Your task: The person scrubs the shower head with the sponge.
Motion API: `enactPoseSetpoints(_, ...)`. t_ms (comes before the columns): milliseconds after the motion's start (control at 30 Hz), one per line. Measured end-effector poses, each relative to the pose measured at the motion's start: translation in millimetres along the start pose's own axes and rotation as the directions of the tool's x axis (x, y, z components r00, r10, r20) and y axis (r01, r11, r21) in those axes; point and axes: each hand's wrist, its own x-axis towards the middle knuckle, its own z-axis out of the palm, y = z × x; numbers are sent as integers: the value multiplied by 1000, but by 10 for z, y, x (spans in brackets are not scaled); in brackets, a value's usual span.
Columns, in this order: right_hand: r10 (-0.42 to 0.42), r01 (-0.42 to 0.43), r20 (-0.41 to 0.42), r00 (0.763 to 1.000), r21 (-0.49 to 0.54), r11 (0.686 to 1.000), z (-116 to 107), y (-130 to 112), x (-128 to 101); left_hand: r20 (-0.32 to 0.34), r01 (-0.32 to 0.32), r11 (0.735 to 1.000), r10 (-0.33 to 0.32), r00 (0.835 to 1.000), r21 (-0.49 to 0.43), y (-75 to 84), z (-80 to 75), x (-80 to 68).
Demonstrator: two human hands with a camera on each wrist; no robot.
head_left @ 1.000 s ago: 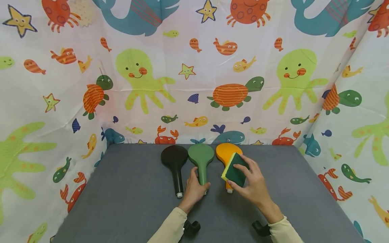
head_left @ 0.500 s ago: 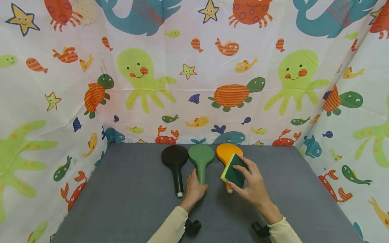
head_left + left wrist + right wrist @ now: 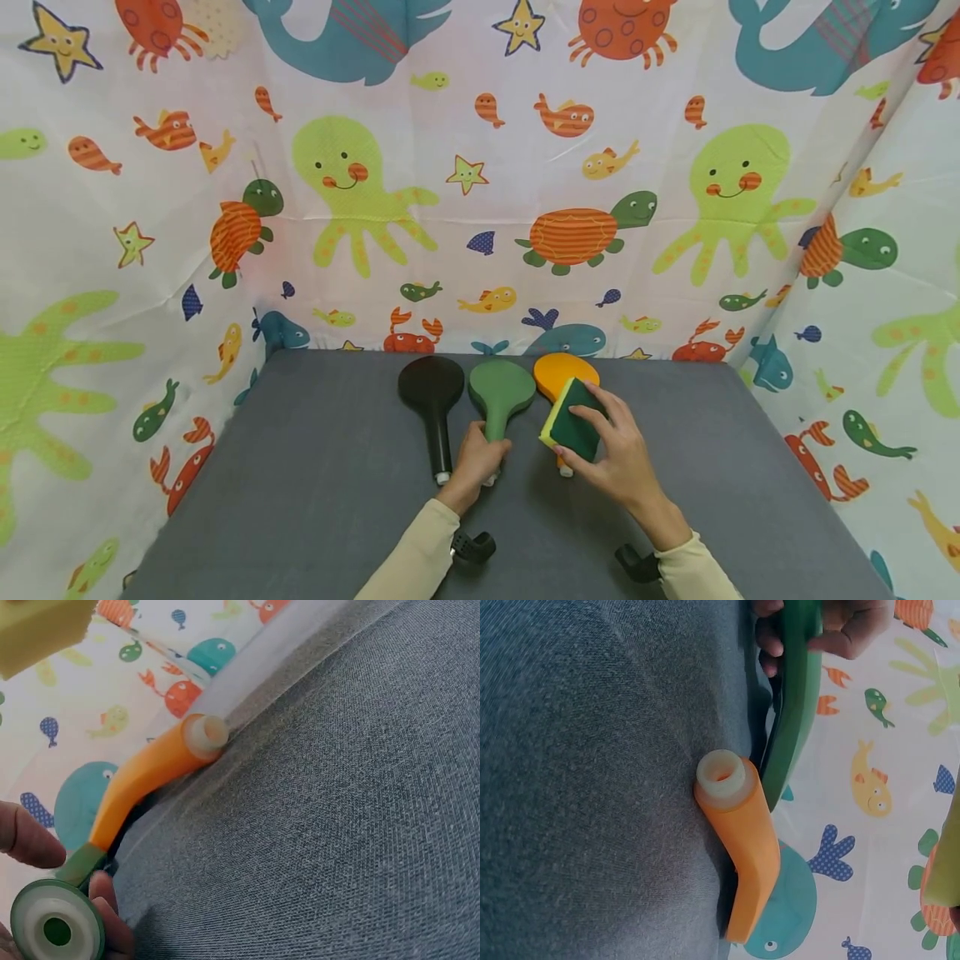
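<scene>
My left hand (image 3: pixel 474 465) grips the handle of a green shower head (image 3: pixel 502 388), its white hollow connector facing the left wrist camera (image 3: pixel 58 930). In the right wrist view fingers and thumb close around the green handle (image 3: pixel 802 667). My right hand (image 3: pixel 628 467) pinches a sponge (image 3: pixel 576 427), yellow with a dark green scouring side, over the handle of an orange shower head (image 3: pixel 564 372). The sponge hides part of that handle, whose white end shows below it. To the left lies a black shower head (image 3: pixel 431 387), untouched.
A grey cloth-covered table (image 3: pixel 322 500) carries the three shower heads near its back edge. White curtains (image 3: pixel 450 225) printed with sea animals stand behind and at both sides. A black wrist mount (image 3: pixel 474 548) sits at each wrist.
My left hand has closed around the green handle, and that shower head has shifted slightly, its head a little to the right. My right hand and the sponge have moved slightly left.
</scene>
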Motion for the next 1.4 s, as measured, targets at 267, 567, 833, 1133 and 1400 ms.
enactPoseSetpoints(267, -5, 4, -7, 1000, -7, 1000, 7, 38, 2, -20, -15, 1000, 15, 1000, -27, -22, 14, 40)
enactPoseSetpoints(567, 9, -8, -28, 1000, 11, 1000, -72, -9, 37, -79, -40, 999, 40, 996, 3, -22, 16, -3)
enactPoseSetpoints(833, 12, -12, -36, 999, 7, 1000, -120, -33, 64, -142, -141, 984, 155, 978, 107, 20, -57, -73)
enactPoseSetpoints(1133, -33, 34, -43, 999, 16, 999, -135, -111, 110, -140, -240, 945, 275, 951, 222, 120, -270, -178)
enactPoseSetpoints(1400, -66, 67, -47, 997, 32, 997, -89, -171, 172, -118, -278, 931, 311, 943, 236, 257, -457, -244)
